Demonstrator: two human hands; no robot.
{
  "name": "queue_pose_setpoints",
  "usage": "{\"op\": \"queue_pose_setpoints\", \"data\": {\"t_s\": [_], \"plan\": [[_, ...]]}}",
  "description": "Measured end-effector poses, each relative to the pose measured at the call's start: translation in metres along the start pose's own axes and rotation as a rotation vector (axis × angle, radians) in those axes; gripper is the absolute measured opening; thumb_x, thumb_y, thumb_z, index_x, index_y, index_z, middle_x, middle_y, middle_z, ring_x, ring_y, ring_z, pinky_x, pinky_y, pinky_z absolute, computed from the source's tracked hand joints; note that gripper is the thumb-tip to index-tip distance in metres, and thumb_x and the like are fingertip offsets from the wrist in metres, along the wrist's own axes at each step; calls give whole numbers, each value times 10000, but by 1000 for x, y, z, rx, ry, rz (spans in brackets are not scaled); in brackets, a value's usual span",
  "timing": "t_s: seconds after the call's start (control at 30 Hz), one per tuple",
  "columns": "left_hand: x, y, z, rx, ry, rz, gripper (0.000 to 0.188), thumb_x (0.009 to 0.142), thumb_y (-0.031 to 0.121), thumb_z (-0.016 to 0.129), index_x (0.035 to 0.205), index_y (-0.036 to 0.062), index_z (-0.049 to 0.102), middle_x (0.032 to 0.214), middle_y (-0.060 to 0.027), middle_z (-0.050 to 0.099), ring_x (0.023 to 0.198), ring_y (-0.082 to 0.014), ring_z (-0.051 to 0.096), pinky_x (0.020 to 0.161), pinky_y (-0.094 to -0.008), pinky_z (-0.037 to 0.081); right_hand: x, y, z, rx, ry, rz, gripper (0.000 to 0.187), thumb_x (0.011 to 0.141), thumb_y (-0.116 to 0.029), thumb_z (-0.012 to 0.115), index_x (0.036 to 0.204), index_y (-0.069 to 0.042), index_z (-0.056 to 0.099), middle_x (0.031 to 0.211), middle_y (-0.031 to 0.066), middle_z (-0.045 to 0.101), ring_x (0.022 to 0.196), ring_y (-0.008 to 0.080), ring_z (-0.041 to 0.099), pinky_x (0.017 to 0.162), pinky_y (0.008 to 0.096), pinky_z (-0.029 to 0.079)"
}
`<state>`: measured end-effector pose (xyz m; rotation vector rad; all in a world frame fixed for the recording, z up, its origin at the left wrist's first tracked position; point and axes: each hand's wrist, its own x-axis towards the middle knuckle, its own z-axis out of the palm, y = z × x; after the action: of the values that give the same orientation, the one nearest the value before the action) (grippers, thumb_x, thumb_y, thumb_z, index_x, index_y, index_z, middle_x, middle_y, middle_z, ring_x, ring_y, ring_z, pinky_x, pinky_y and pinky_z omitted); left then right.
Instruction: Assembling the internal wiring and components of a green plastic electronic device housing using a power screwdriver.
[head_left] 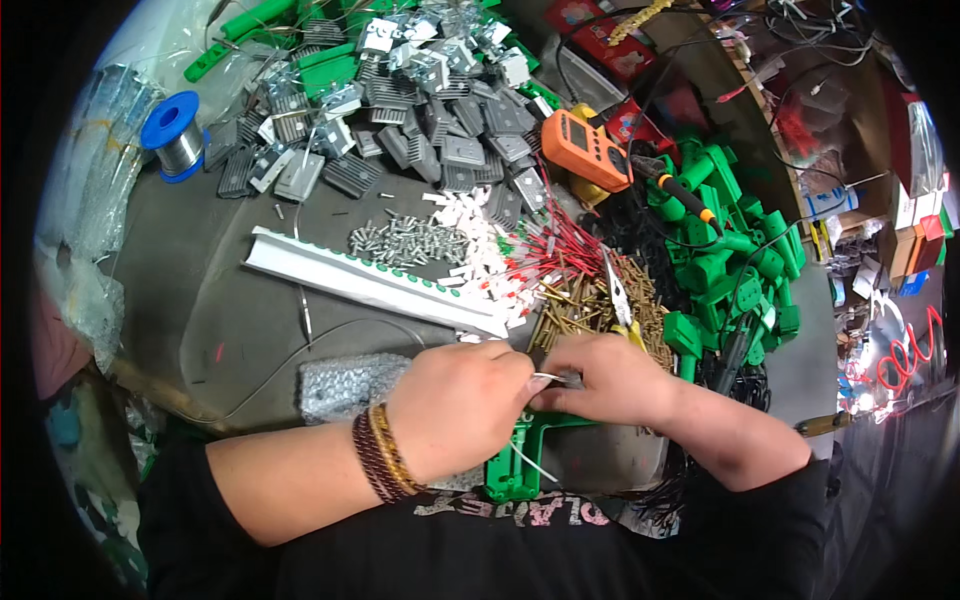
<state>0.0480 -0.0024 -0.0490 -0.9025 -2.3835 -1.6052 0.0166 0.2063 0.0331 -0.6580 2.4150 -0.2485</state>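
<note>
My left hand (465,395) is closed in a pinch, with a thin white wire (534,464) running out from under it. Close beside it, my right hand (612,380) also pinches, at a small dark greyish piece (570,380) by the wire's upper stretch; its kind is mostly hidden by the fingers. Below both hands lies a green plastic housing (514,468) with an open inside, partly covered by the left hand. Bubble wrap (350,388) lies under and beside my left wrist.
A white channel strip (370,282) holds a row of green round pieces. Beyond lie screws (400,240), red-wired parts (560,248), brass-coloured pins (570,318), pliers (620,295) and grey ribbed blocks (460,150). An orange multimeter (580,145), green housings (725,250) and a solder spool (178,138) surround these.
</note>
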Motion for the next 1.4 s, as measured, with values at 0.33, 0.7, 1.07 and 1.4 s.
{"op": "queue_pose_setpoints", "data": {"t_s": [0.33,0.7,1.07,1.4], "plan": [[3,-3,-3,-39,16,-27,256,978,216,617,805,28,609,751,-143,598,662,-378,607,577,-455,473,-46,-12,11,-207,376,-258,245,796,-42,680,1040,-34,698,944,104,636,876,297,649,749,396,549],[-2,-2,-2,-54,33,-42,229,961,204,629,814,30,608,755,-143,597,672,-378,606,591,-459,480,-30,-34,25,-570,277,-428,141,725,-174,621,840,-98,593,839,36,485,766,179,568,569,289,498],[-3,-3,-1,-19,37,-13,203,924,190,659,798,41,601,758,-120,602,698,-341,625,599,-438,507,-24,-19,28,-446,325,-427,221,671,-161,656,879,-101,609,823,14,501,749,179,573,541,313,490],[-2,-3,-1,-6,-2,-26,203,927,185,651,795,42,595,757,-123,599,717,-349,624,608,-449,505,-18,-19,40,-333,357,-339,113,725,-95,689,803,-66,613,791,64,566,713,245,617,530,384,500]]}}
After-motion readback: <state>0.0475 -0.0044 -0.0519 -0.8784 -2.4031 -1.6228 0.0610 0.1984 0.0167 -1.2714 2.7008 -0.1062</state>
